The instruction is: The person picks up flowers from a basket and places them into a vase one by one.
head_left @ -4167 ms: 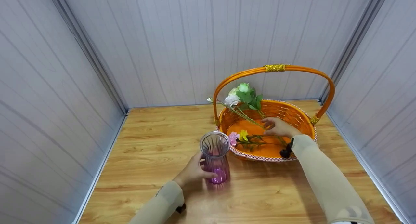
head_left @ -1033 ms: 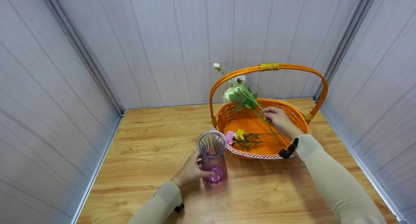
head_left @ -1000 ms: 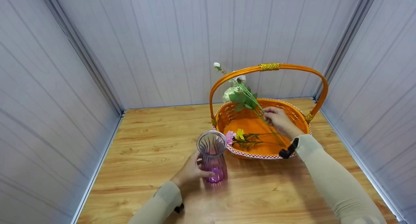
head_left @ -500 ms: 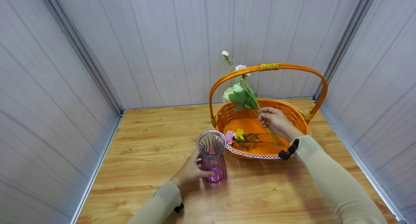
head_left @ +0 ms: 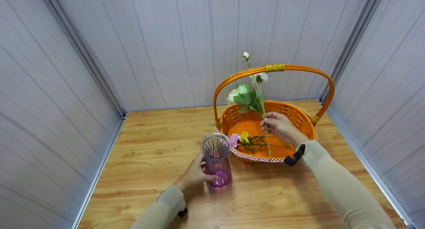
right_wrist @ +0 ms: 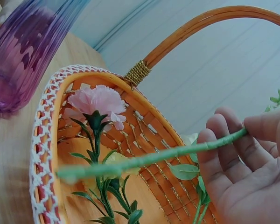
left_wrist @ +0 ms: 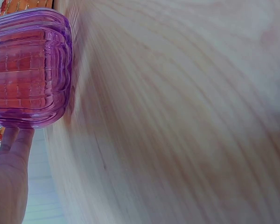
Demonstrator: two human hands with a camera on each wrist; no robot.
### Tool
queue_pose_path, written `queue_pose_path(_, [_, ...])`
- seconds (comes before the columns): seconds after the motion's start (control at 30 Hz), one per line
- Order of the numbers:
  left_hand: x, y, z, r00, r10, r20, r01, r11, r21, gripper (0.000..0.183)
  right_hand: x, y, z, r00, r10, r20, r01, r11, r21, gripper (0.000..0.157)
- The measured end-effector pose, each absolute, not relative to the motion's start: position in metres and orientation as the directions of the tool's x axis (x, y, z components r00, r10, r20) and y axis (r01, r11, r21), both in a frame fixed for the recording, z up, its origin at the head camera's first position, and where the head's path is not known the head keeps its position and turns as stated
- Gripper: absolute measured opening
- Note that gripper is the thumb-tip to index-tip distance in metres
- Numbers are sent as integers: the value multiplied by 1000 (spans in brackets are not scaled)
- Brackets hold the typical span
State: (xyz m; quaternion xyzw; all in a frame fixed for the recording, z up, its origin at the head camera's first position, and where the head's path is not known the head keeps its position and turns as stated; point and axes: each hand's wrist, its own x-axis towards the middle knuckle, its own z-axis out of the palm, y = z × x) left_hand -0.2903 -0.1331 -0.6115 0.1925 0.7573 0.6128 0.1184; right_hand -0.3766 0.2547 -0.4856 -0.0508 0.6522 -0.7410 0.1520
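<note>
In the head view my left hand point(head_left: 193, 174) holds a fluted glass vase point(head_left: 217, 167) around its lower half. The vase is clear at the mouth, purple at the base, and upright on the table. My right hand point(head_left: 281, 126), above the orange wicker basket point(head_left: 265, 159), pinches the green stem of a white flower point(head_left: 262, 77) with a small bud on top. In the right wrist view the flower stem's point(right_wrist: 154, 158) lower end points out past the fingers. Inside the basket lie a pink carnation point(head_left: 234, 140) and a yellow flower point(head_left: 245, 137); a pale green rose point(head_left: 244, 88) leans on its back left rim.
The basket's tall arched handle point(head_left: 307, 69) rises over the right hand, and the white flower's top overlaps it in the head view. White panel walls point(head_left: 166, 49) enclose the wooden table point(head_left: 149, 149) at the back and both sides.
The right hand has lifted the white flower from leaning left to nearly upright, and its stem end has swung left and down. The left hand and vase have stayed put over the last second.
</note>
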Motion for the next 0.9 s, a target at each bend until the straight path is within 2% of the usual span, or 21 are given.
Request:
queue_pose_path(0.33, [-293, -134, -615, -895, 441, 66, 161, 181, 970, 106, -370, 247, -490, -937, -340, -75, 126, -130, -983, 2])
queue_pose_path(0.63, [-292, -135, -612, -897, 438, 59, 154, 186, 970, 111, -366, 239, -492, -928, -359, -97, 163, -157, -974, 14])
queue_pose_path(0.9, [-293, -135, -614, -895, 442, 61, 155, 181, 971, 110, -363, 232, -495, -935, -337, -109, 160, -127, -979, 14])
